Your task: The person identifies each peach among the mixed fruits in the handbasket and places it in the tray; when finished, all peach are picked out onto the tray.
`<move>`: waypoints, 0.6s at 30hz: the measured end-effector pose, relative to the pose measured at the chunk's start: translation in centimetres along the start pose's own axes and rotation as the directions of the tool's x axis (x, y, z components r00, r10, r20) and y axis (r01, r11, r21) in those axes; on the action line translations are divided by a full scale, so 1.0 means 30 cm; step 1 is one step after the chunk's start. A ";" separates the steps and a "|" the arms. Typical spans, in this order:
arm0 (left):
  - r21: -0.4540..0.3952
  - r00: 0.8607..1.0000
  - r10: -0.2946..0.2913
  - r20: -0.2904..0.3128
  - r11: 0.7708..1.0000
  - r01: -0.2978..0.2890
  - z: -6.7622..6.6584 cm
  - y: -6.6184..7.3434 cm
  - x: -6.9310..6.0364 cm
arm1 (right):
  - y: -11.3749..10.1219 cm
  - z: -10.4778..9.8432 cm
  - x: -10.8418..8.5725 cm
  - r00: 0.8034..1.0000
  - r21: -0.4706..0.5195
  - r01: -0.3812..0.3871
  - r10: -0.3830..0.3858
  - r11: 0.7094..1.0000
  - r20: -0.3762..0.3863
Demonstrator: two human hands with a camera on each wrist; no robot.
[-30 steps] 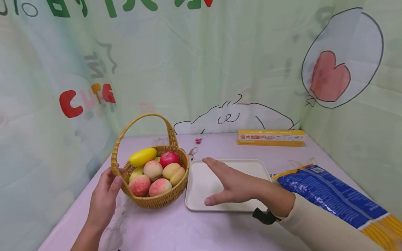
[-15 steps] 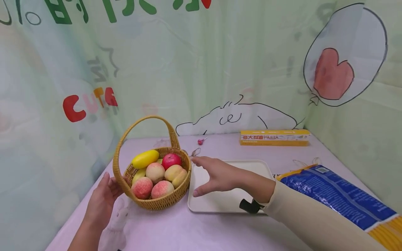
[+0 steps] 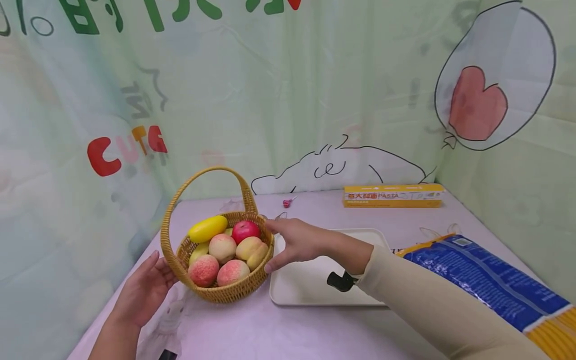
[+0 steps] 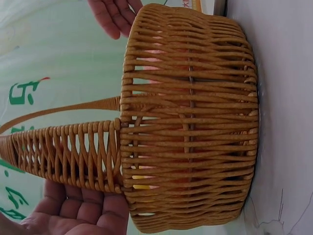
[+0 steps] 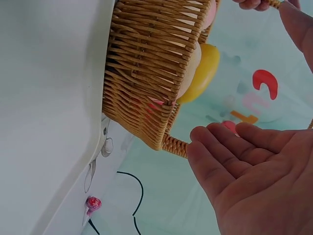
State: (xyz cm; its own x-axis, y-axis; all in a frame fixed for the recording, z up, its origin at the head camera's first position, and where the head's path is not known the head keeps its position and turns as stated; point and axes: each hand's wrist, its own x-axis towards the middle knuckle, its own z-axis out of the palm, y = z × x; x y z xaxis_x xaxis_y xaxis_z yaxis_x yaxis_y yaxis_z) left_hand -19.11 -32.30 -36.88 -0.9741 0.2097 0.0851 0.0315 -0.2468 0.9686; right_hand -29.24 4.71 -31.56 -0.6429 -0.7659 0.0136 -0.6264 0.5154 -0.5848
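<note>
A woven basket (image 3: pixel 225 295) with a tall arched handle stands on the table, holding several fruits. Among them are a long yellow fruit (image 3: pixel 208 229), a red round fruit (image 3: pixel 246 230) and pinkish peaches (image 3: pixel 233 272). My left hand (image 3: pixel 143 292) is at the basket's left side, fingers relaxed, palm towards it. In the left wrist view, the fingers (image 4: pixel 88 210) lie beside the handle's base; contact is unclear. Extended over the tray, my right hand (image 3: pixel 301 242) has its fingertips and thumb at the right rim. The right wrist view shows its straight fingers (image 5: pixel 220 152) near the handle.
A white tray (image 3: pixel 315 287) lies right of the basket, close against it. Further right is a blue and yellow pasta bag (image 3: pixel 486 280). A yellow pasta box (image 3: pixel 393 196) stands at the back, and a lollipop (image 3: pixel 287 203) lies behind the tray. Printed curtains enclose the table.
My right hand has moved left across the tray to the basket's right rim. My left hand's fingers have loosened from the handle base, and the hand has shifted slightly down.
</note>
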 end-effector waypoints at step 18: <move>-0.100 0.952 -0.030 0.303 0.993 0.063 -0.059 0.029 0.022 | -0.054 -0.002 0.154 0.996 -0.070 -0.025 0.030 0.997 0.080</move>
State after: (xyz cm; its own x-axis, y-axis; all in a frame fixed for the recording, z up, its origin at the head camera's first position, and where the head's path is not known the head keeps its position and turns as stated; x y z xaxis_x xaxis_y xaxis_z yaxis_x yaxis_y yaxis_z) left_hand -20.13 -34.05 -36.41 -0.8608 0.4939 0.1227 -0.0529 -0.3266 0.9437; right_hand -31.23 0.37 -30.49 -0.6243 -0.7781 -0.0692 -0.6394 0.5598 -0.5271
